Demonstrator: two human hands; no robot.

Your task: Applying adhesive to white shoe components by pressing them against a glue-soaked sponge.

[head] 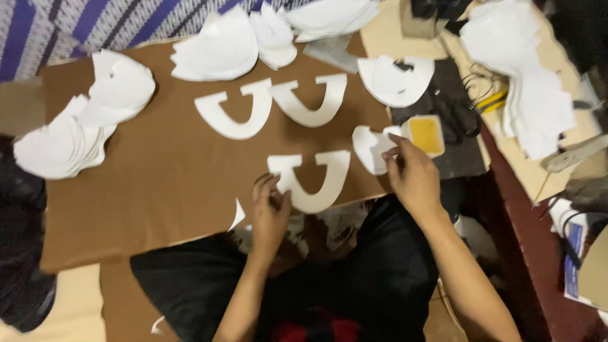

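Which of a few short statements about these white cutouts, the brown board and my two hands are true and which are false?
1. Three U-shaped white cutouts lie on the brown board. True.
2. The left hand touches the nearest U-shaped cutout. True.
3. The right hand is flat on the board, touching nothing. False: its fingertips rest on a small white piece beside the yellow-filled tub.
4. The tub holds something blue. False: its contents are yellow.
5. Stacks of white pieces sit at the board's left edge. True.
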